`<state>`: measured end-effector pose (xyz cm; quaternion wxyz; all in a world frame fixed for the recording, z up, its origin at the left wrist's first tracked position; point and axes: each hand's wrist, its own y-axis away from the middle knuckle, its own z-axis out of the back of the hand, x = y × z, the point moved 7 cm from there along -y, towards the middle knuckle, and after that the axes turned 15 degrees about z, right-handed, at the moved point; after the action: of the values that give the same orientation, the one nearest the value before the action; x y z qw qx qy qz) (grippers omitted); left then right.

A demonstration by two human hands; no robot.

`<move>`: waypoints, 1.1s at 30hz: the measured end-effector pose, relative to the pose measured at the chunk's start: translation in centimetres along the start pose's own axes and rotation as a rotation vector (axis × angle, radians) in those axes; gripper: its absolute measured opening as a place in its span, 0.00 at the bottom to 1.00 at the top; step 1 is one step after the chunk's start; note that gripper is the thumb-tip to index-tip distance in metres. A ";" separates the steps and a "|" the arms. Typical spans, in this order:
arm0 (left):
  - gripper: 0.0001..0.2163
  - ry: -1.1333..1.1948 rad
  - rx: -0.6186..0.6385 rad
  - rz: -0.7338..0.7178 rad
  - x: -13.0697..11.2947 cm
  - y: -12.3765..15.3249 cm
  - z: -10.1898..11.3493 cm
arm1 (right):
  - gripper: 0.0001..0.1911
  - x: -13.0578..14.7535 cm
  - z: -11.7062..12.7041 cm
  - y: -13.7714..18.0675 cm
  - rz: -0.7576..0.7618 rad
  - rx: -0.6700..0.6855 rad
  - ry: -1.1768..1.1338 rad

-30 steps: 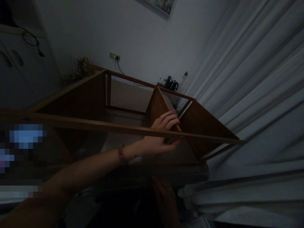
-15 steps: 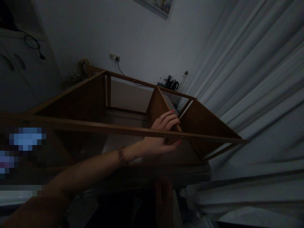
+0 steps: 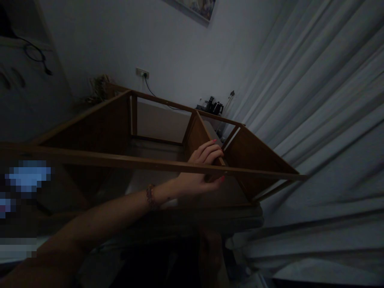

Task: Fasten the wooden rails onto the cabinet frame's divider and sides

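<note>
On the divider (image 3: 196,138), left hand (image 3: 195,184) unmoved

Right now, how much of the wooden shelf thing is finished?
Looks done: the wooden frame stands joined, with side panels, long front rail and middle divider in place. In hand: the left hand grips the divider where it meets the rail. The right hand is low in the dark, unclear. Left: the bays are open, no boards across; whether the joints are tight cannot be told.

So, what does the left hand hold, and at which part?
The left hand holds the divider panel of the wooden frame, grip on its top edge, where it meets the front rail.
</note>
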<state>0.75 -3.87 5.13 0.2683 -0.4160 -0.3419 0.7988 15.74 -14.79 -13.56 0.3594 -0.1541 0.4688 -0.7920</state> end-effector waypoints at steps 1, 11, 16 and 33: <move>0.26 0.001 -0.002 0.000 0.0 0.0 0.0 | 0.11 -0.1 0.0 0.0 -0.008 -0.011 -0.004; 0.27 0.009 0.007 0.009 0.2 0.1 -0.1 | 0.20 -1.1 -1.5 -0.8 -0.240 0.127 -0.051; 0.26 0.010 0.002 0.006 0.1 0.0 0.0 | 0.21 -0.5 -1.9 -1.1 -0.280 0.154 -0.073; 0.26 -0.020 0.005 0.011 0.2 0.1 -0.1 | 0.21 -0.4 -3.5 0.7 -1.065 0.025 -0.649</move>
<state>0.69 -3.73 4.90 0.2614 -0.4091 -0.3401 0.8054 14.31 -12.48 -15.86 0.0413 -0.5951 0.1851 -0.7809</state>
